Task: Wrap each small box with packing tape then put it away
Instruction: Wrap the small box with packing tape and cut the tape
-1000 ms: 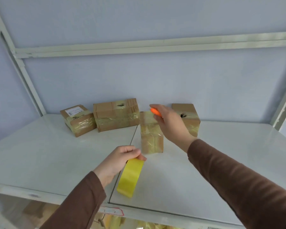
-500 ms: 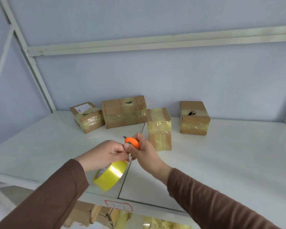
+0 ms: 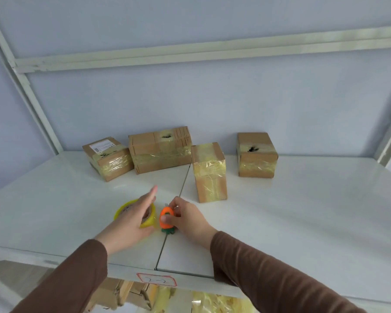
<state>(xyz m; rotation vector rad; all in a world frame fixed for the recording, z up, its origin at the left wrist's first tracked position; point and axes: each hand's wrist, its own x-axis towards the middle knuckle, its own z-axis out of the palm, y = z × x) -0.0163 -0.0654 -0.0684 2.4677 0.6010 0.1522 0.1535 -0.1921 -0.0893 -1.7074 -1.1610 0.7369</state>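
Observation:
A yellow tape roll (image 3: pixel 149 220) lies flat on the white shelf (image 3: pixel 303 222), partly under my left hand (image 3: pixel 131 220), whose fingers are straight above it. My right hand (image 3: pixel 187 220) pinches an orange carrot-shaped cutter (image 3: pixel 166 219) that stands on the shelf beside the roll. A tall taped box (image 3: pixel 210 172) stands upright just behind my hands. Three more taped cardboard boxes sit along the back: a labelled box (image 3: pixel 108 158) at left, a wide box (image 3: pixel 160 149) in the middle, and a squarer box (image 3: pixel 256 154) at right.
White metal uprights (image 3: pixel 25 86) and a crossbar (image 3: pixel 190 53) frame the shelf against a pale blue wall. A seam runs down the shelf's middle to a red-bordered label (image 3: pixel 157 280) on the front edge. More taped cartons (image 3: pixel 127 292) show on the level below.
Both hands have lowered to the shelf. The tape roll, held up by my left hand before, now lies flat and that hand's fingers have straightened. My right hand has set the cutter down beside it.

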